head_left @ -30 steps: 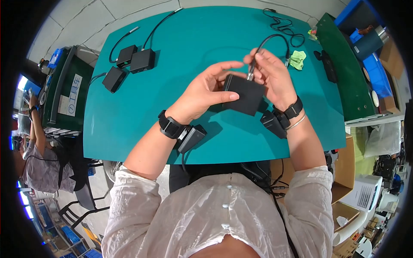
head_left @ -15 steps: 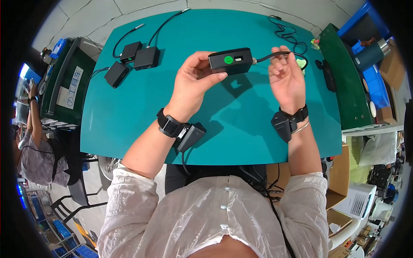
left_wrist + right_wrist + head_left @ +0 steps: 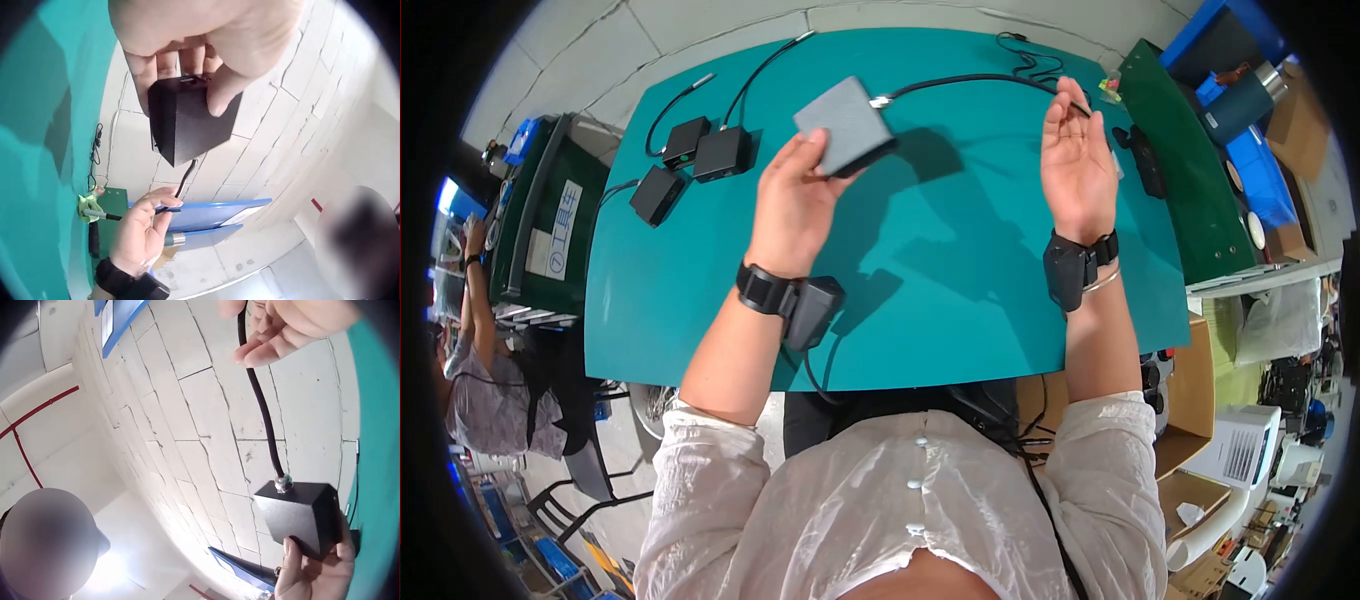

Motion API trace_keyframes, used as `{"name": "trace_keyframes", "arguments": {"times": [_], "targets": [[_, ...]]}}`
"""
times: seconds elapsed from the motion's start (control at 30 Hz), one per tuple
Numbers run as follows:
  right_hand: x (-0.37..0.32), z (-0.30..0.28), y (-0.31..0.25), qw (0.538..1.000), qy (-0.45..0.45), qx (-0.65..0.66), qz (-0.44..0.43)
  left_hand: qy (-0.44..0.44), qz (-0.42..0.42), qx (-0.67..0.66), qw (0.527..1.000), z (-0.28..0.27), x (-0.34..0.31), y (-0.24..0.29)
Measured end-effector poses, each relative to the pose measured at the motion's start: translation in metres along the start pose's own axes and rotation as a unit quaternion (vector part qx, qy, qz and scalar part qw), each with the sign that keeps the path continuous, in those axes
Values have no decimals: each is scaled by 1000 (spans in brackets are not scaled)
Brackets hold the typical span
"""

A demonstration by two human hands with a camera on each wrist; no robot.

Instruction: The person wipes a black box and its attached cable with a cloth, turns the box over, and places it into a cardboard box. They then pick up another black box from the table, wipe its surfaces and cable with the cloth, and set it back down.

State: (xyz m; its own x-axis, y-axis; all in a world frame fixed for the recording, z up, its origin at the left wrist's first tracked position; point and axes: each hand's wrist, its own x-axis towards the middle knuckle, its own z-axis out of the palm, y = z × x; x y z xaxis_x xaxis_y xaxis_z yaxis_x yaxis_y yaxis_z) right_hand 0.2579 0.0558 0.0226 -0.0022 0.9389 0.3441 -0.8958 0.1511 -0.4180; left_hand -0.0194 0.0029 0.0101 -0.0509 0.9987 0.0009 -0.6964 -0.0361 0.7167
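My left hand point(image 3: 792, 215) grips a small black box point(image 3: 847, 122), its thumb on the broad face and the fingers behind it. The box is raised over the green table point(image 3: 960, 330) and tilted. From a metal connector point(image 3: 284, 482) on its side runs a black cable point(image 3: 965, 80), stretched across to the right. My right hand point(image 3: 1080, 175) pinches that cable between thumb and fingers, palm up, well apart from the box. In the left wrist view the cable's grey tip point(image 3: 94, 213) sticks out past the right hand. A small port point(image 3: 189, 79) shows on the box's near edge.
Several similar black boxes point(image 3: 720, 153) with cables lie at the back left of the table. A thin coiled cord point(image 3: 1032, 62) and a dark object point(image 3: 1140, 165) lie at the right. Green cabinets point(image 3: 1190, 170) flank both sides; another person point(image 3: 505, 390) is at the left.
My left hand has moved left and away from me with the box, turning its broad face up. The right hand has moved right along the cable, which is now drawn straighter.
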Motion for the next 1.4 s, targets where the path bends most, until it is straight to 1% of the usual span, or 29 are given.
{"name": "trace_keyframes", "arguments": {"times": [0.07,0.13,0.17,0.2,0.23,0.3,0.33,0.4,0.43,0.47,0.53,0.57,0.63,0.77,0.83,0.87,0.9,0.93,0.97,1.0,1.03,1.07,1.13,1.17,1.2,1.27,1.3,1.33,1.4], "targets": [[6,-10,-1,999,22,-32,-22,68,-32,-81,994,-18,13,-1],[5,-12,-1,996,44,-65,-46,98,-50,-85,990,-36,23,1],[4,-11,2,982,4,-180,-61,106,-48,-84,990,-43,27,2],[2,-8,5,953,-34,-293,-74,115,-45,-83,989,-46,29,2],[-1,-3,7,951,-31,-296,-81,115,-39,-81,989,-43,27,5],[-12,10,12,860,-102,-489,-100,120,-33,-73,990,-39,24,7],[-15,15,13,860,-100,-489,-103,131,-22,-64,989,-39,25,9],[-23,24,18,736,-177,-625,-188,134,-26,-51,989,-41,25,8],[-25,29,20,679,-205,-661,-243,137,-25,-55,989,-39,25,7],[-28,31,23,681,-204,-659,-245,141,-24,-59,988,-39,25,6],[-33,32,27,659,-236,-681,-217,136,-22,-61,989,-43,27,5],[-34,32,28,661,-236,-679,-216,141,-23,-63,988,-44,28,5],[-34,33,27,631,-274,-688,-231,146,-24,-67,987,-44,28,5],[-35,35,25,655,-270,-671,-219,128,-27,-52,990,-40,26,5],[-36,35,24,710,-229,-642,-178,128,-22,-41,991,-40,28,5],[-32,33,23,711,-230,-640,-178,102,-9,-15,995,-42,29,5],[-26,29,21,718,-197,-632,-213,77,4,11,997,-39,28,6],[-22,27,18,724,-163,-623,-246,80,7,12,997,-36,26,7],[-22,27,15,802,-120,-549,-204,43,17,53,998,-32,25,9],[-16,23,7,828,-89,-523,-181,7,28,94,995,-29,23,11],[-9,19,3,871,-53,-452,-187,-19,24,128,991,-29,23,12],[-3,13,0,906,-15,-377,-191,-16,27,127,991,-27,20,12],[7,-15,-15,954,44,-253,-157,-65,1,141,988,-10,10,11],[12,-29,-23,963,71,-218,-140,-100,-35,122,987,-7,8,11],[16,-44,-28,964,71,-216,-137,-97,-34,124,987,-6,5,10],[21,-68,-33,983,117,-111,-84,-190,-119,153,962,-3,2,8],[22,-69,-33,986,117,-93,-70,-216,-139,163,953,-1,0,5],[21,-71,-32,986,119,-94,-69,-216,-142,162,952,1,-1,2],[21,-66,-26,984,132,-97,-70,-287,-230,106,924,6,-4,-2]]}}
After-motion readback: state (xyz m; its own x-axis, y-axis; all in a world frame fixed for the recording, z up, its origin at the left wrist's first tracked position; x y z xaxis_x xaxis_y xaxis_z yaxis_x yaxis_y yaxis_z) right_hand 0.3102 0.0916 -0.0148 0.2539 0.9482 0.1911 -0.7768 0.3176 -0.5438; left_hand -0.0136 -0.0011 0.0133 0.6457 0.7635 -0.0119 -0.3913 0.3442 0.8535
